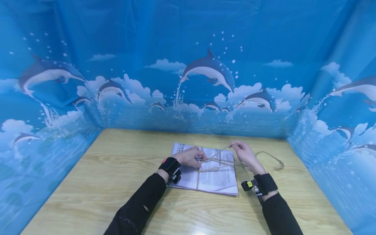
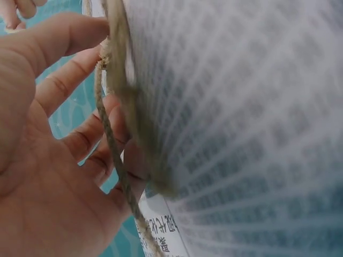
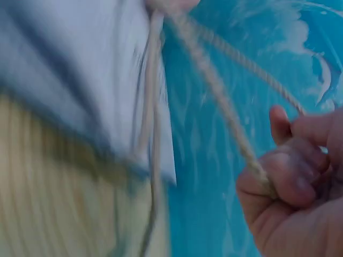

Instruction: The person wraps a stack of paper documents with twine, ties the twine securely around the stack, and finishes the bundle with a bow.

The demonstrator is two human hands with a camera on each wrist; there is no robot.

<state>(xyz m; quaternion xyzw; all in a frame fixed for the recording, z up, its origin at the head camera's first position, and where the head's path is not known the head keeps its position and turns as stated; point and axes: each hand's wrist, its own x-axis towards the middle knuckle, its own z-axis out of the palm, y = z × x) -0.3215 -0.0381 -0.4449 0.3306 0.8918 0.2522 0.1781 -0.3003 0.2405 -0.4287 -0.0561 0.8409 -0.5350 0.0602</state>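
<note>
A stack of printed paper sheets lies on the table, with twine wrapped round it both ways. Over the middle of the stack, my left hand pinches the twine where strands meet; in the left wrist view the thumb and index finger close on it, the other fingers half bent. My right hand, just off the stack's right edge, grips twine in curled fingers and holds it raised. Two strands run taut from that hand toward the left one in the right wrist view.
A loose twine tail curves over the wooden table to the right of my right hand. Blue dolphin-printed sheeting walls the table at the back and both sides. Each wrist wears a black strap with a small camera.
</note>
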